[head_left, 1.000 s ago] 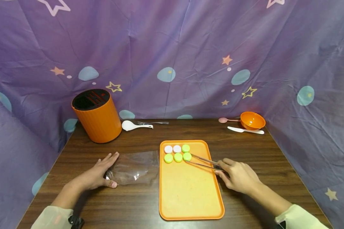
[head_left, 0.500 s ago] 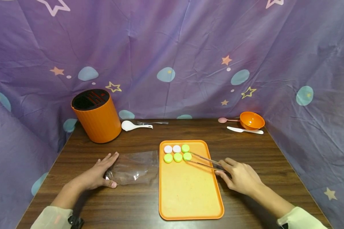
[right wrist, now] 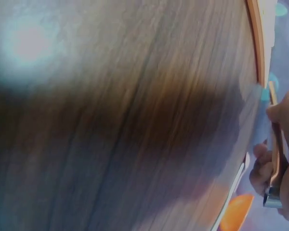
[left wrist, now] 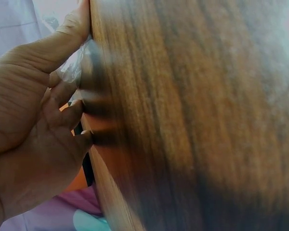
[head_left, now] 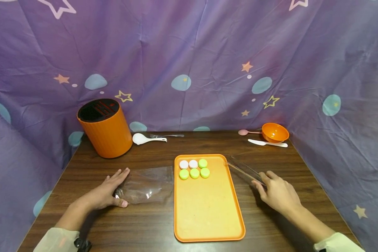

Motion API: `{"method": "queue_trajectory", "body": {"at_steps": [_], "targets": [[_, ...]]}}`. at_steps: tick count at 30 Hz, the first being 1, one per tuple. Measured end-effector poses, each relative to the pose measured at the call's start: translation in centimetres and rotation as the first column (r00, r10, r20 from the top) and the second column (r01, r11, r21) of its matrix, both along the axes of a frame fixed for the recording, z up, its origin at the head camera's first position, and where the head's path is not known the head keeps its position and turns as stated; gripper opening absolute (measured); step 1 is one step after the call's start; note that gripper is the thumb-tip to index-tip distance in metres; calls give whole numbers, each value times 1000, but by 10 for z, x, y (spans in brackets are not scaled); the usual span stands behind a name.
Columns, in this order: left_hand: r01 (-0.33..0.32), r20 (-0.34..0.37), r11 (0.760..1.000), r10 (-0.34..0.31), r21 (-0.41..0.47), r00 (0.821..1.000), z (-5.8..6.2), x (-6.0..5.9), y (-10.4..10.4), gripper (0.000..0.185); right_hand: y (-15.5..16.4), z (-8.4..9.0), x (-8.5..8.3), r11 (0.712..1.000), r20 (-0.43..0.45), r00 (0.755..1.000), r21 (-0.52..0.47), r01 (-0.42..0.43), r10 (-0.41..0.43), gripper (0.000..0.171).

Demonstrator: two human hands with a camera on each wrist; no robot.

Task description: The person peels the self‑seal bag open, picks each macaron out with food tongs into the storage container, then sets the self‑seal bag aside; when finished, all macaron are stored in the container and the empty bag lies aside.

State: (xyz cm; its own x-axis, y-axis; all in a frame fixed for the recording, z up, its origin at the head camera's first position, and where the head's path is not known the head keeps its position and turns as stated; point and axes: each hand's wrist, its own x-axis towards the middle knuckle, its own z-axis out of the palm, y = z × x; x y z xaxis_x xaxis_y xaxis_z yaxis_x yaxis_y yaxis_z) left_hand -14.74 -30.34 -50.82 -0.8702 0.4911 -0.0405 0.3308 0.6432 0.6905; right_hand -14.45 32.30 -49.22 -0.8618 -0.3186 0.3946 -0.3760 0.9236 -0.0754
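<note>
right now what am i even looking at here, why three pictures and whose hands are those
These are a person's two bare hands, filmed by three cameras at once. The wide picture comes from a camera on the head; the two blurry close-ups come from cameras on each wrist, so they mostly show the wooden table. On it lies an orange tray with six round caps, white and green. The right hand holds metal tongs beside the tray. The left hand rests on a clear plastic bag. At the back stand an orange holder and an orange bowl.

Right hand (head_left: pixel 278 194) holds tongs (head_left: pixel 244 170) beside the tray (head_left: pixel 208 224) — left hand (head_left: pixel 108 192) on the bag (head_left: pixel 148 183).
</note>
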Motion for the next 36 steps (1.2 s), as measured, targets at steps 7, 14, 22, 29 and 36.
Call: {"method": "queue_trajectory", "body": {"at_steps": [7, 14, 22, 29, 36], "targets": [[-19, 25, 1000, 19, -21, 999, 8, 3, 6, 125, 26, -9, -5, 995, -2, 997, -57, 79, -79, 40], [-41, 50, 998, 44, -55, 998, 17, 7, 12, 124, 41, -12, -1, 978, 93, 978, -69, 195, -188, 45], [3, -15, 1000, -2, 16, 1000, -6, 1, 1, 125, 32, -3, 2, 977, 205, 957, -22, 213, -204, 43], [-30, 34, 998, 32, -47, 999, 11, 5, 11, 125, 24, 2, 5, 970, 299, 926, 5, 241, -232, 56], [-5, 7, 999, 6, -52, 1000, 17, 7, 11, 126, 21, -2, 7, 972, 284, 932, 11, 233, -226, 58]]}}
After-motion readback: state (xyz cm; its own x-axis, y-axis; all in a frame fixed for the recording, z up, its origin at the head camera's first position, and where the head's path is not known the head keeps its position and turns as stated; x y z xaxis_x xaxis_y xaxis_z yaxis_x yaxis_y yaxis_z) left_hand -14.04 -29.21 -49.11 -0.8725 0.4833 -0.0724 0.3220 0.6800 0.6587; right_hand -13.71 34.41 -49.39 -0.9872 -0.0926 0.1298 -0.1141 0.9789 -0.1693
